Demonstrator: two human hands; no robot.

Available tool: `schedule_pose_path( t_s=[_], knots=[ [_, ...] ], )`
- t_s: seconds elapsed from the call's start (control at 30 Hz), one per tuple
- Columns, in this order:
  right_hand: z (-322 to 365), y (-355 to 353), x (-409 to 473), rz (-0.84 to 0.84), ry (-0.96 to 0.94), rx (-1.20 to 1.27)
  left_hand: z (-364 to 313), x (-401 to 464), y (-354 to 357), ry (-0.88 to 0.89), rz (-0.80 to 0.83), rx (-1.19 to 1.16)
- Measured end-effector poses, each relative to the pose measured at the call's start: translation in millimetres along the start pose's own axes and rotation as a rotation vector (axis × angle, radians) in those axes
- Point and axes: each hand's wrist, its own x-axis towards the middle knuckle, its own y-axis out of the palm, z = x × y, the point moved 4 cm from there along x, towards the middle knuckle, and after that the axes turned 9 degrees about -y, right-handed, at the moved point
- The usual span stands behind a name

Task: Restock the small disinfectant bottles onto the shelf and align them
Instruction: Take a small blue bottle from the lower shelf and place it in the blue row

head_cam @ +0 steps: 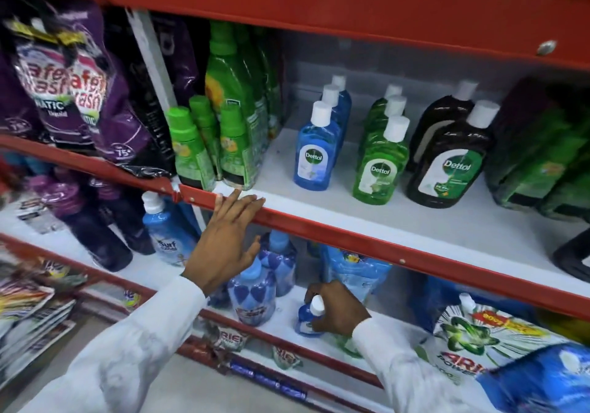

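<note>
The left hand (pixel 228 240) lay flat, fingers spread, against the red lip of the white middle shelf (pixel 367 218). The right hand (pixel 335 309) was wrapped around a small blue disinfectant bottle (pixel 308 317) on the lower shelf (pixel 281 320). Above stood blue Dettol bottles (pixel 316 154), green Dettol bottles (pixel 381 163) and brown Dettol bottles (pixel 447 163) in rows.
</note>
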Motion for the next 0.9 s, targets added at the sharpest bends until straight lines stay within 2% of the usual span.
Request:
schedule_pose_path(
  t_s=[0.13,0.37,0.47,0.57,0.73,0.9],
  knots=[
    [26,-45,-21,-0.197,-0.049,0.090,3,0,3,0.006,-0.039,-0.040],
    [96,-184,-55,-0.642,-0.168,0.253,4,1,4,0.005,-0.087,-0.149],
    [115,-223,-52,-0.750,-0.212,0.272,4,1,2,0.013,-0.096,-0.171],
    [122,-245,-33,-0.792,-0.216,0.276,4,0,0,-0.001,-0.099,-0.188],
    [115,-239,14,-0.680,-0.169,0.196,3,1,-2,-0.032,-0.094,-0.195],
    [105,-232,35,-0.646,-0.165,0.231,1,0,-2,-0.054,-0.084,-0.167]
  ],
)
